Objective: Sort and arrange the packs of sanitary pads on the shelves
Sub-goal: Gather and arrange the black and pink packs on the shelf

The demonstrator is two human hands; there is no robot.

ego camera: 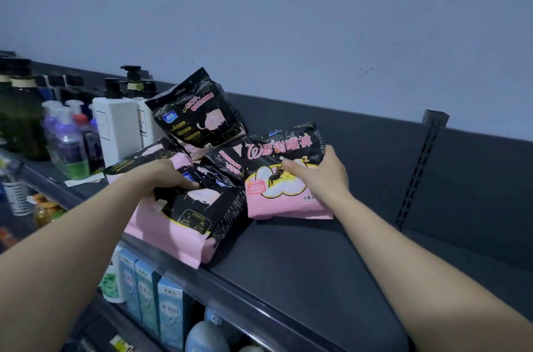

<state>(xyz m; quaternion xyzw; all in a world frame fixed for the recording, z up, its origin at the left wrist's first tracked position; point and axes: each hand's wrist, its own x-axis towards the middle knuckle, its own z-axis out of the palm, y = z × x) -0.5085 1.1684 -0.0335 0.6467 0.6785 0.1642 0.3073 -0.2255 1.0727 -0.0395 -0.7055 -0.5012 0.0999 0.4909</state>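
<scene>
Several black-and-pink packs of sanitary pads lie in a loose heap on the dark top shelf [302, 259]. My right hand [320, 172] grips the right edge of a pack with a cloud picture [277, 193], thumb on its front. My left hand [170, 175] reaches over a large pack [184, 222] that lies at the shelf's front edge, fingers curled on its black top. Another pack [199, 118] stands tilted behind them, and one more [225, 167] lies between the two hands.
White pump bottles [115, 126], purple bottles [66, 147] and dark green bottles [20, 109] stand on the shelf to the left. Blue boxes [170, 311] fill the shelf below. The shelf surface right of the packs is bare up to a slotted upright [418, 170].
</scene>
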